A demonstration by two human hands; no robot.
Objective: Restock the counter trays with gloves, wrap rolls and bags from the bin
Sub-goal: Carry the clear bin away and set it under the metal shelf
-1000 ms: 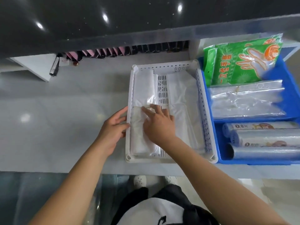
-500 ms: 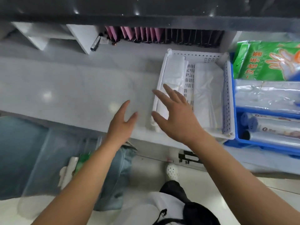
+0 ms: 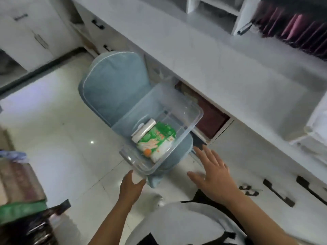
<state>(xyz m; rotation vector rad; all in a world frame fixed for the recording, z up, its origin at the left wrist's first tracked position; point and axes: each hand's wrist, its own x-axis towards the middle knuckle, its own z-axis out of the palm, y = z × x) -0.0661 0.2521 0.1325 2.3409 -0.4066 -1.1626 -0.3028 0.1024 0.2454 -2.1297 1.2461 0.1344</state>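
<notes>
White floor tiles [image 3: 58,156] surround a blue chair [image 3: 113,92] carrying a clear bin [image 3: 187,119]; inside, a green glove pack [image 3: 157,140] lies against a white roll [image 3: 143,130] near its front corner; print unreadable. Left hand [image 3: 131,186] and right hand [image 3: 214,174] hover spread and empty, apart, just before the bin's near edge.

- Left hand [image 3: 130,187] and right hand [image 3: 215,175] are bare, forearms uncovered.
- Light grey top [image 3: 185,225] covers the torso.
- Black strap [image 3: 228,235] crosses it.
- White perforated shoe [image 3: 160,202] below.
</notes>
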